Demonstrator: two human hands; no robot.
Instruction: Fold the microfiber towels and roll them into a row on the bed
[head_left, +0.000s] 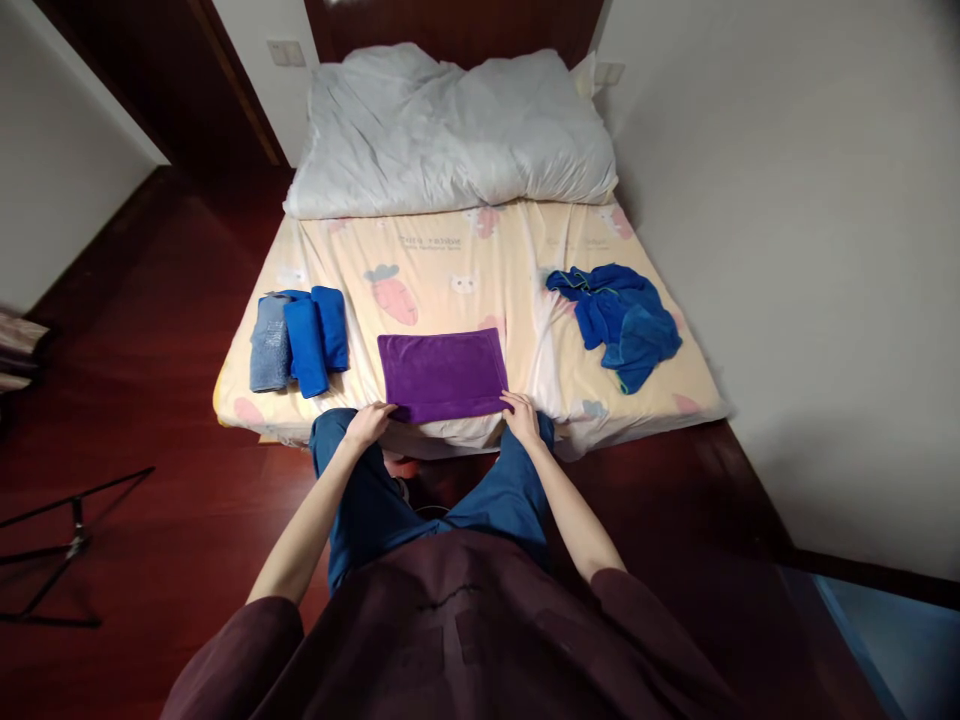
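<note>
A purple towel point(446, 375) lies flat as a rectangle near the front edge of the bed, between my hands. My left hand point(369, 424) pinches its near left corner. At the near right corner, the fingers of my right hand point(520, 415) are closed on the towel's edge. Left of it rest folded blue towels point(306, 348) beside a folded grey-blue towel point(270, 342) with lettering. To the right lies a crumpled heap of blue towels point(626, 320), some with a green edge.
The bed point(465, 270) has a cream sheet with a carrot print. A bulky pale quilt point(450, 135) lies at its head. A white wall point(787, 250) runs along the right. Black tripod legs point(75, 540) stand on the dark red floor at left.
</note>
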